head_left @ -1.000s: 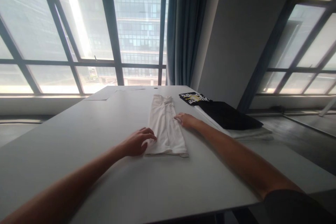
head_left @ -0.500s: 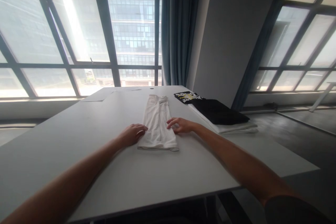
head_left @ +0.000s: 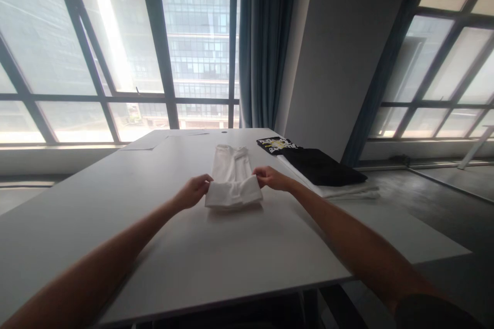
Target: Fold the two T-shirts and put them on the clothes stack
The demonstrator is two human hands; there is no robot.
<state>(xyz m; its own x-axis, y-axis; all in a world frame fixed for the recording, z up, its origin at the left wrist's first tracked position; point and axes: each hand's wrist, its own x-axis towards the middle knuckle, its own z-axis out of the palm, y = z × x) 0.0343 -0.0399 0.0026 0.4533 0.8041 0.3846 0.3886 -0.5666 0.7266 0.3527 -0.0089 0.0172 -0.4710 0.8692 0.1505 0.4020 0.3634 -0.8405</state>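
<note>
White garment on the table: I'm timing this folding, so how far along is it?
Done: the long white cloth garment already lies folded into a narrow strip on the white table; a folded black garment sits on a stack beside it. In hand: the left hand and right hand lift its near end. Left: the far half lies flat, unfolded crosswise.

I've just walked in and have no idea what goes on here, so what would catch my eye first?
At the middle of the grey table, the left hand and right hand grip the near end of a long folded white garment, lifted and turned over itself. To the right lies a folded black garment on a white one, with a printed black shirt behind. Big windows show a building beyond.
</note>
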